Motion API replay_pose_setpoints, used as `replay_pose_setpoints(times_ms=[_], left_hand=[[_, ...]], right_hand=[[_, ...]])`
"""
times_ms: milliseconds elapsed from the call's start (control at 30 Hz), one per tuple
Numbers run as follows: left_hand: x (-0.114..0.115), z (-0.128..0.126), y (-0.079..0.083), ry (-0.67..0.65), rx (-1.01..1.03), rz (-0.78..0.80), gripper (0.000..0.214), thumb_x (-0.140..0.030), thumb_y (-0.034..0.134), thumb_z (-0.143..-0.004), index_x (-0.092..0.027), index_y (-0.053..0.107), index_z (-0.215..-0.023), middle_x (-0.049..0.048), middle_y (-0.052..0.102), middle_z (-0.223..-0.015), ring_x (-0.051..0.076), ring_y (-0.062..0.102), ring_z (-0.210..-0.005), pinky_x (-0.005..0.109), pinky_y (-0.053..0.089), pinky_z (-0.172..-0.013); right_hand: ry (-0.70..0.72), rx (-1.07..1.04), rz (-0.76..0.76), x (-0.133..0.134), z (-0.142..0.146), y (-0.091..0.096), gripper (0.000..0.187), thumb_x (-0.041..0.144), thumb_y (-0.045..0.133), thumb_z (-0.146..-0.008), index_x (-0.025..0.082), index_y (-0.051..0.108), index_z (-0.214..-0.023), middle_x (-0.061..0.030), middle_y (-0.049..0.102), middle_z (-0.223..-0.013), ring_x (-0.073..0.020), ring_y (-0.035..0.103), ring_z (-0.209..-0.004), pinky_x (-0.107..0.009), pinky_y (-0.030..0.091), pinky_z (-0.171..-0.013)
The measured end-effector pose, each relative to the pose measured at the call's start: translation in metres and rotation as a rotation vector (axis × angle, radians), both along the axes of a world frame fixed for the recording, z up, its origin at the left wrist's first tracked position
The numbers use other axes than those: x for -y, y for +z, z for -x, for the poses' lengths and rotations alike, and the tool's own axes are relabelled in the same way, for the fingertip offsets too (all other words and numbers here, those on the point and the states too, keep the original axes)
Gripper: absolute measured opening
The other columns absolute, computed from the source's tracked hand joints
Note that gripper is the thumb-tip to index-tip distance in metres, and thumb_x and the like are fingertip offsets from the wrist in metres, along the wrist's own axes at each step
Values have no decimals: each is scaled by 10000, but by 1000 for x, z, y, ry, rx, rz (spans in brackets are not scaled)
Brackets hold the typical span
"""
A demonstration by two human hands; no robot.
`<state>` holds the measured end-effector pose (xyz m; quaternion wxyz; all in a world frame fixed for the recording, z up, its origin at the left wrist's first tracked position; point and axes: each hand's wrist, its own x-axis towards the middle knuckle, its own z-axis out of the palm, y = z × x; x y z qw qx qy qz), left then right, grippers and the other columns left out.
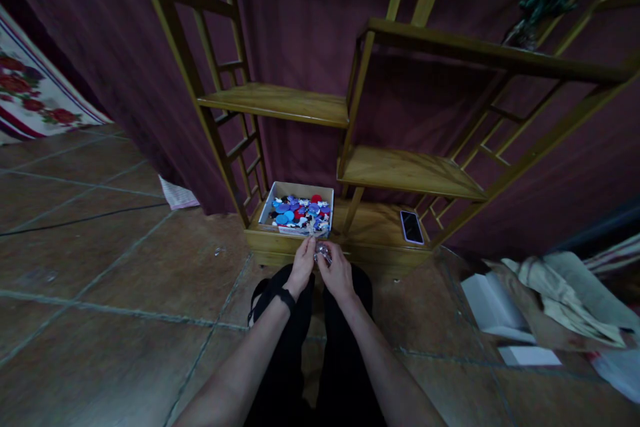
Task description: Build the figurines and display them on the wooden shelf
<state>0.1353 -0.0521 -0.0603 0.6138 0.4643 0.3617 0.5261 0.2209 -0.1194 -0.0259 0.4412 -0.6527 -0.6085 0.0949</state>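
Observation:
My left hand [303,265] and my right hand [336,271] meet in front of me, fingers pinched together around a small shiny object [323,252] that I cannot make out. Just beyond them a shallow white box [299,209] filled with several coloured round pieces in blue, red and purple rests on the bottom board of a wooden shelf unit [380,233]. A dark band circles my left wrist. My legs in dark trousers lie below my arms.
A smartphone [411,227] lies on the same bottom board, right of the box. Wooden shelves [280,103] rise against a maroon curtain. Paper [493,307] and crumpled cloth [560,293] lie on the tiled floor at right; a cable [75,221] runs at left.

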Motion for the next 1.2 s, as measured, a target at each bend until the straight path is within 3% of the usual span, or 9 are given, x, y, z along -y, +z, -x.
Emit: replay_pose_setpoints(times_ms=[200,533,767,1033,1200], left_hand=[[-2,-1,-2,58,-152,-44,325,-421,482,-818,-166,620,-966,59,642,-962,170,575,-911,274,409,-858],[1,0,-2,104,-112,-34,332,-388,540,-798,-171,622,-1035,83,622,-1091,214,497,-1119,322,304,-1001],[0,2,-3,-22,60,52,352,-381,611,-741,-155,638,-1010,82,648,-1040,214,549,-1029,328,370,-940],[5,7,6,-202,261,299,338,-309,658,-712,-154,630,-1012,91,666,-969,176,620,-845,296,457,-774],[11,9,16,-381,293,260,309,-260,650,-738,-155,619,-1027,105,654,-1013,178,615,-896,306,448,-822]], right_hand=[[-14,57,7,-1,1,-4,291,267,443,-837,208,490,-1118,-63,601,-1018,-179,593,-920,-295,461,-818],[-19,-5,-11,-1,-4,-6,283,296,423,-851,207,496,-1110,-57,604,-1029,-174,590,-922,-290,457,-823],[-36,-68,-2,0,-5,-6,293,331,403,-867,214,491,-1121,-55,610,-1046,-180,595,-930,-293,462,-803],[-60,-212,-34,-1,-9,-9,300,341,411,-864,206,498,-1118,-69,610,-1046,-184,594,-926,-295,459,-805],[-36,-336,-80,-2,-15,-10,302,352,423,-865,210,495,-1120,-52,628,-1032,-167,605,-909,-278,460,-807]])
